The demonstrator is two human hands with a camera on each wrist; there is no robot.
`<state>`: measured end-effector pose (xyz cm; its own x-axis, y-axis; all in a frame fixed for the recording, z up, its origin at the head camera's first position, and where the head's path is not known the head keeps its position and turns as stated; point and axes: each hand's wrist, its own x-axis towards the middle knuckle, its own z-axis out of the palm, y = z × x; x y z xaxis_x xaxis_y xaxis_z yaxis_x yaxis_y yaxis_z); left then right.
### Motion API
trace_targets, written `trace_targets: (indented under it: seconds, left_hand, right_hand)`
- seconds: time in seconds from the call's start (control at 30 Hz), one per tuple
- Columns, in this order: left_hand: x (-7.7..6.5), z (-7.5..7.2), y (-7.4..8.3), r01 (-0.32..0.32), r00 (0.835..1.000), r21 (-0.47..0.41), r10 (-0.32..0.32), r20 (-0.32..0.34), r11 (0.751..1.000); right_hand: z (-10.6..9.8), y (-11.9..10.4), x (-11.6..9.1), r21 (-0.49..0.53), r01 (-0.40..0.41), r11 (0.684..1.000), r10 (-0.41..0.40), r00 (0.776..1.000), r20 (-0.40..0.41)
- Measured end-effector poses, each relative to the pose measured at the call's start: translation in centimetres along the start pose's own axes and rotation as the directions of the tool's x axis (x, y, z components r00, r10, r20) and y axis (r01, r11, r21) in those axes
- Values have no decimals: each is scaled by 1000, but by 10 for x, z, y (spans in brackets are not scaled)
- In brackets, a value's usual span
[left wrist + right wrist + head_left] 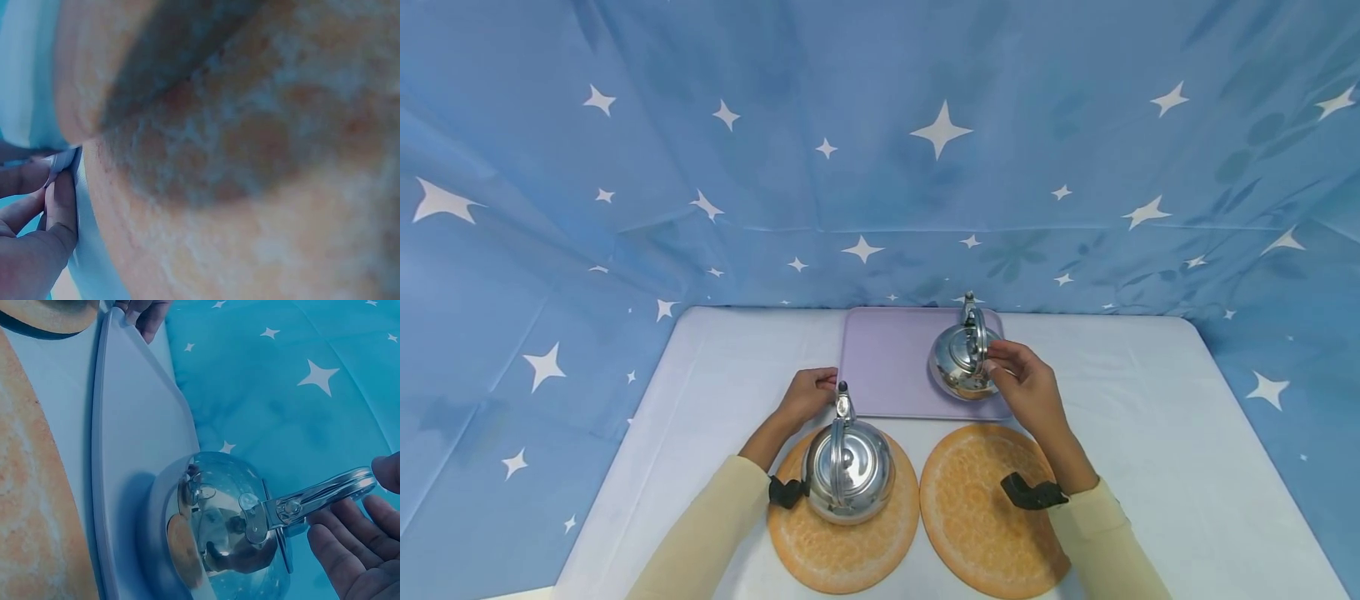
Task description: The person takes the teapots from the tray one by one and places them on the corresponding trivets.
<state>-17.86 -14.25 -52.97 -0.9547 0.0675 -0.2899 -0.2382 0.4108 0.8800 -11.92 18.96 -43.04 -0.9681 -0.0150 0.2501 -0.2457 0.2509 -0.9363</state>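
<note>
A shiny metal kettle [958, 367] stands on the right part of a light purple tray [883, 362]. My right hand [1028, 387] is at its raised handle [325, 497]. In the right wrist view the thumb lies above the handle and the loosely spread fingers beneath it, with a gap visible between them. At the tray's left edge, my left hand [808, 395] pinches the rim between thumb and fingers; the left wrist view shows those fingers [61, 200] close up. A second metal kettle [861, 471] sits on the left orange round mat [842, 562], beside my left wrist.
Another orange round mat [977, 508] lies in front of the tray, under my right forearm. All this is on a white-covered table [1150, 433]. Blue star-patterned cloth [880, 192] rises behind the table and hangs along both sides.
</note>
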Motion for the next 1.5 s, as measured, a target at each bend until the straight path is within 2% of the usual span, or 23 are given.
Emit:
trace_targets:
  seconds: [0.27,0.4,0.6,0.67,0.97,1.5]
  left_hand:
    - [-1,0,2,-14,1000,-2,14,2,1000]
    - [0,0,1,-27,1000,-13,27,3,1000]
    - [1,0,1,-22,1000,-5,22,5,1000]
    - [1,0,1,-16,1000,-2,16,4,1000]
    - [2,0,-1,-14,1000,-1,14,2,1000]
    - [1,-1,1,-14,1000,-16,15,11,1000]
  right_hand:
    - [1,3,6,-49,-21,999,21,1000,13]
    - [4,6,9,-39,-49,998,50,998,32]
    - [7,32,15,46,-58,997,54,996,78]
    - [7,38,17,45,-66,997,63,995,81]
    - [8,36,19,-15,-65,998,66,992,105]
    - [8,33,15,-9,-37,999,38,990,138]
